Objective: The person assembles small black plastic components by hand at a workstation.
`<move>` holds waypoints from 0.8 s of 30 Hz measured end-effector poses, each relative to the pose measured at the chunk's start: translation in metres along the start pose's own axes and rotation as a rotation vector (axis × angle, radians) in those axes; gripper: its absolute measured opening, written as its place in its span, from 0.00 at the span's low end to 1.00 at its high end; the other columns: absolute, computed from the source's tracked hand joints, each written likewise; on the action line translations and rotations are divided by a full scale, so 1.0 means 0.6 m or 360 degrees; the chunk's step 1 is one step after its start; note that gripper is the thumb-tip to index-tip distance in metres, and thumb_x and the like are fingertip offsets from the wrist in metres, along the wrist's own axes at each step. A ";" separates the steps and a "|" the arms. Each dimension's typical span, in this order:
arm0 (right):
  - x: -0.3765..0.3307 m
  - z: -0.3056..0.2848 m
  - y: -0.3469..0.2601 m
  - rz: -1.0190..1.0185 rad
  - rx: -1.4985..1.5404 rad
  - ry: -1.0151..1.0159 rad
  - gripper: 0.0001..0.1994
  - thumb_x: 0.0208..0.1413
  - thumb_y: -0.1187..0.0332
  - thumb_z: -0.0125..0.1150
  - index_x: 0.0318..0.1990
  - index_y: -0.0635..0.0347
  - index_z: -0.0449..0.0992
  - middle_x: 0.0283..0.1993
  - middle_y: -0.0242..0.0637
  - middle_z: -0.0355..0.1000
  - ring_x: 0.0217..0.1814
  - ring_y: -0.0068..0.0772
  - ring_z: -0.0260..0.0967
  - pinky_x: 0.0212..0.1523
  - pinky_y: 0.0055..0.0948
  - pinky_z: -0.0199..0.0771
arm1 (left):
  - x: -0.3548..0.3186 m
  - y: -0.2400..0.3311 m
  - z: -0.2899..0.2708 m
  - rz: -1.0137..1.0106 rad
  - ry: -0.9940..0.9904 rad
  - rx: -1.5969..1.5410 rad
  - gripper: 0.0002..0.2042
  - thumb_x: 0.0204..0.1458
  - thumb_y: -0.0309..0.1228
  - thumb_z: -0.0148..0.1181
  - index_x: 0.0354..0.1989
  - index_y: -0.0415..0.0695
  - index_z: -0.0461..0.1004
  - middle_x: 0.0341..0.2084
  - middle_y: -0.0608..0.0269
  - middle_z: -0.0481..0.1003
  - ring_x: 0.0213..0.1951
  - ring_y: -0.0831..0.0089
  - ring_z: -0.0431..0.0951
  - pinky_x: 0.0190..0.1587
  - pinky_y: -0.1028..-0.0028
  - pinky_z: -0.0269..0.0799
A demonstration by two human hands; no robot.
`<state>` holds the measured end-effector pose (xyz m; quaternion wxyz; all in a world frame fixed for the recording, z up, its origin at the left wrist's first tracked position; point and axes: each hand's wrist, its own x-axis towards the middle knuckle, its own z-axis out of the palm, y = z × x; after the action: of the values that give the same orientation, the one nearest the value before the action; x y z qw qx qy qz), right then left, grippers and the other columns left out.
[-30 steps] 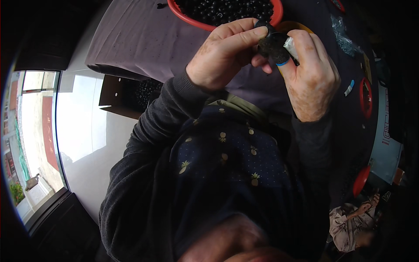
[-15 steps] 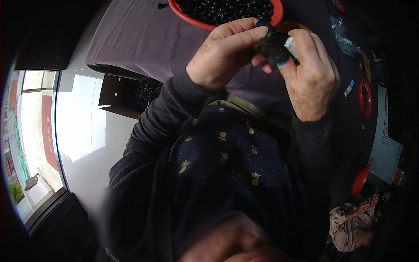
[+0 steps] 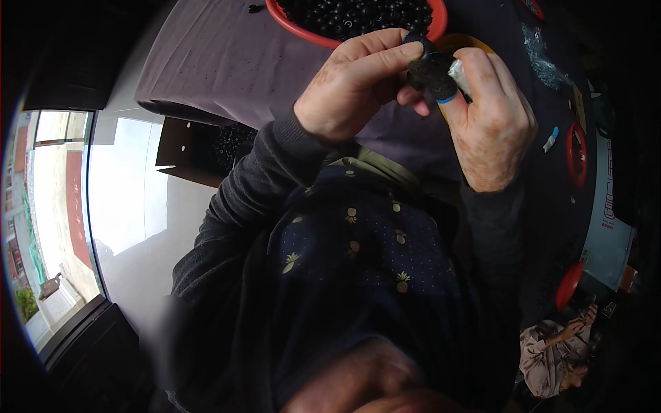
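Note:
My left hand (image 3: 354, 86) is closed, pinching a small black part (image 3: 418, 43) between thumb and forefinger. The part's exact kind cannot be made out against the dark background. Facing it from the right is my right hand (image 3: 490, 113), fingers curled. Its thumb wears a black cover (image 3: 432, 77) with a blue rim, and the thumb's tip reaches up to the pinched part. A whitish wrapping (image 3: 458, 74) shows at the right forefinger. Whether the right fingers also grip something is hidden. Just beyond both hands stands a red basin (image 3: 303, 32) full of small, shiny black round parts.
A yellow bowl (image 3: 482, 45) sits partly behind my right hand. Purple-grey cloth (image 3: 220, 62) covers the table. Rightward lie a clear plastic bag (image 3: 542, 60), a small blue-and-white piece (image 3: 550, 140) and a red basket (image 3: 578, 157). A cardboard box (image 3: 180, 155) holds black parts, lower left. Another person (image 3: 551, 358) is lower right.
My hands hold almost the same pose, with the black part still between my left thumb and forefinger. The other person's hand at the lower right has shifted slightly.

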<state>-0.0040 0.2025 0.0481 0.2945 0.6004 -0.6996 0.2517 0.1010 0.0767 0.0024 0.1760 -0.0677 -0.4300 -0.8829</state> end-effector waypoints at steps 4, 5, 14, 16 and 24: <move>-0.004 -0.003 -0.002 0.0028 0.0124 -0.0085 0.12 0.43 0.73 0.65 0.37 0.58 0.72 0.29 0.34 0.69 0.29 0.39 0.71 0.28 0.32 0.72 | 0.000 0.000 0.003 -0.0009 0.0019 -0.0027 0.15 0.61 0.34 0.44 0.49 0.34 0.66 0.34 0.63 0.71 0.24 0.80 0.64 0.36 0.70 0.72; -0.004 -0.005 -0.002 0.0030 0.0124 -0.0085 0.12 0.43 0.73 0.65 0.37 0.58 0.72 0.29 0.34 0.69 0.29 0.39 0.71 0.28 0.32 0.72 | -0.001 0.002 0.001 -0.0018 -0.0001 -0.0021 0.15 0.61 0.34 0.44 0.49 0.34 0.66 0.34 0.63 0.71 0.24 0.80 0.65 0.36 0.70 0.72; -0.012 0.007 -0.001 0.0233 0.0478 0.0155 0.08 0.48 0.70 0.65 0.33 0.59 0.71 0.25 0.29 0.70 0.25 0.27 0.71 0.24 0.24 0.70 | 0.008 -0.014 -0.013 0.0157 -0.0071 -0.0049 0.15 0.61 0.33 0.43 0.50 0.36 0.65 0.35 0.62 0.70 0.28 0.79 0.67 0.41 0.69 0.72; -0.012 0.008 -0.004 0.0376 0.0721 0.0098 0.06 0.53 0.71 0.61 0.36 0.62 0.71 0.29 0.31 0.73 0.26 0.23 0.72 0.25 0.22 0.70 | 0.008 -0.015 -0.014 0.0186 -0.0085 -0.0045 0.15 0.61 0.33 0.43 0.50 0.36 0.65 0.35 0.62 0.70 0.29 0.78 0.68 0.42 0.69 0.71; -0.018 0.022 -0.012 0.0732 0.1492 0.0027 0.06 0.57 0.76 0.54 0.41 0.65 0.68 0.31 0.34 0.73 0.27 0.20 0.72 0.27 0.17 0.71 | 0.005 -0.019 0.000 0.0154 0.0015 0.0067 0.14 0.61 0.33 0.44 0.50 0.37 0.66 0.33 0.63 0.70 0.30 0.77 0.68 0.42 0.71 0.70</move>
<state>0.0030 0.1993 0.0312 -0.0631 0.4967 -0.6231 0.6009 0.0940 0.0822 -0.0054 0.2220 -0.0805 -0.4440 -0.8644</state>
